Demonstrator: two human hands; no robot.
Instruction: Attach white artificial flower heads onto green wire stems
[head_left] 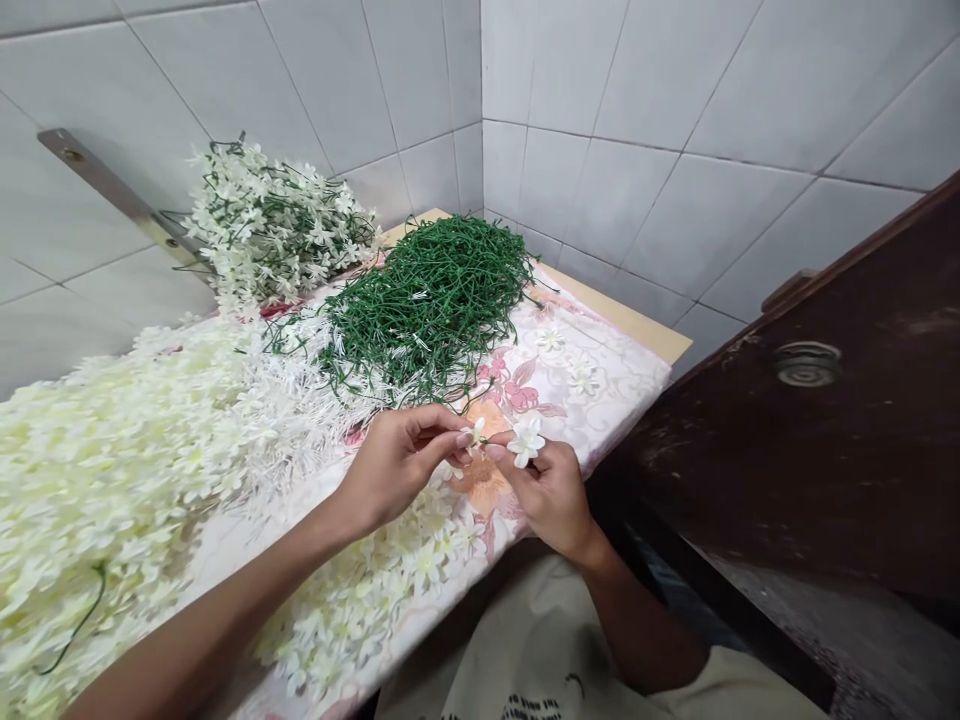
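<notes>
My left hand (397,462) pinches a small white artificial flower (475,432) over the near edge of the table. My right hand (551,490) pinches a second, larger white flower (526,440) right beside it; the two blooms almost touch between my fingertips. Loose white flower heads (375,590) lie on the cloth just under my hands. A heap of bare green plastic stems (431,300) sits behind the hands.
A huge mound of white flowers (97,470) fills the left of the table. Assembled flowering sprigs (274,225) lean on the tiled wall at the back. A floral cloth (600,385) covers the table. A dark wooden door (810,420) stands at the right.
</notes>
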